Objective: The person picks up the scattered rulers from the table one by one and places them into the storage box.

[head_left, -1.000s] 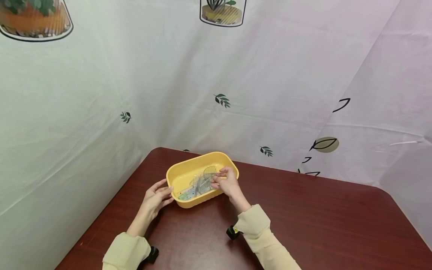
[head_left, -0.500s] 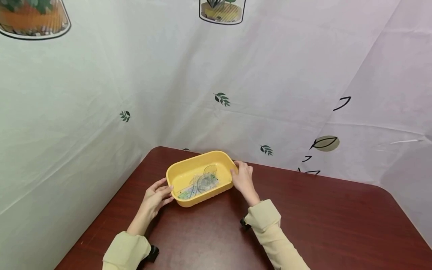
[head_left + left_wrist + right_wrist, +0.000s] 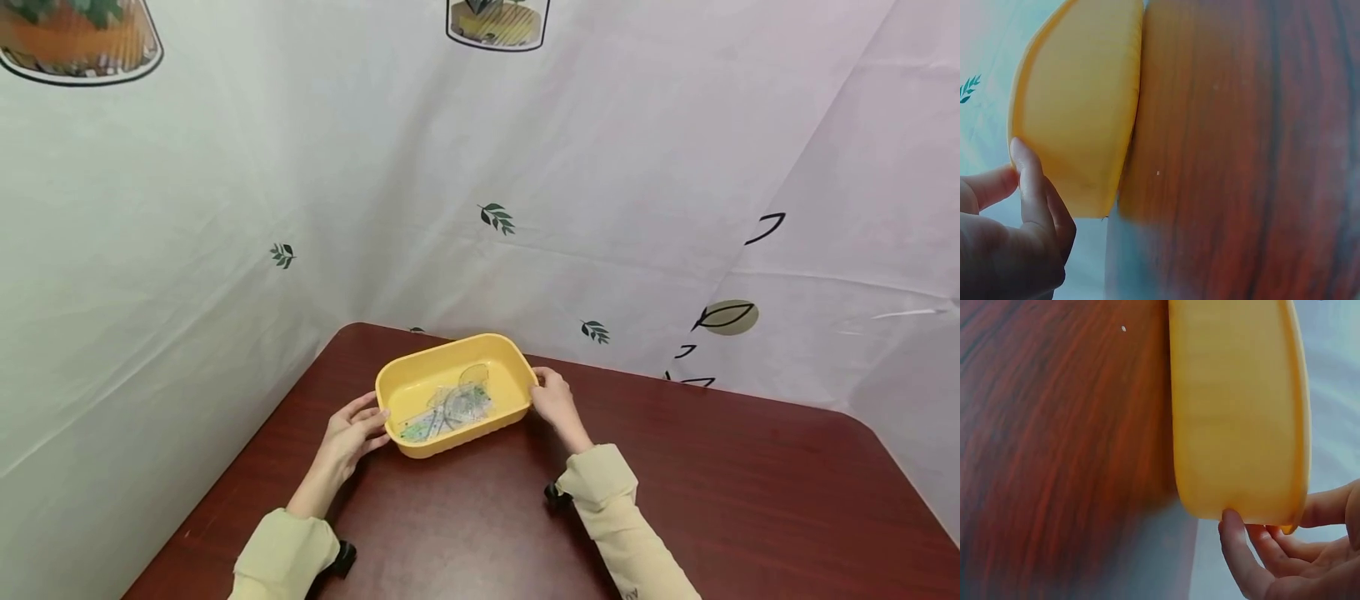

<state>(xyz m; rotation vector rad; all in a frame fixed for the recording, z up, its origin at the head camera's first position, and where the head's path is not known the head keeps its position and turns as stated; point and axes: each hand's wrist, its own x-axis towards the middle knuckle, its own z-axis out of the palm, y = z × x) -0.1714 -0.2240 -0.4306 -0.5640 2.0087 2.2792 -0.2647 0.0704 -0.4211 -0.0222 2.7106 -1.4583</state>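
A yellow plastic bin [image 3: 435, 368] sits near the back left of the table. Inside lie several clear plastic drawing pieces [image 3: 467, 403], overlapping, some with green and blue marks; one looks half-round like a protractor. My left hand [image 3: 347, 440] holds the bin's left end, its thumb at the rim and fingers against the outer wall, as the left wrist view shows the hand [image 3: 1013, 244] close up. At the opposite end my right hand [image 3: 557, 403] grips the rim. In the right wrist view that hand [image 3: 1310, 565] has its thumb at the rim and fingertips on the end wall.
The dark red wooden table [image 3: 720, 467] extends to the right and toward me. Behind and to the left hangs a pale cloth backdrop [image 3: 390, 183] with leaf prints, close to the table's far edge. Black bands [image 3: 557, 497] sit at both wrists.
My right hand has let go of a clear piece in the bin and moved right to grip the bin's right end. The left hand keeps its hold.
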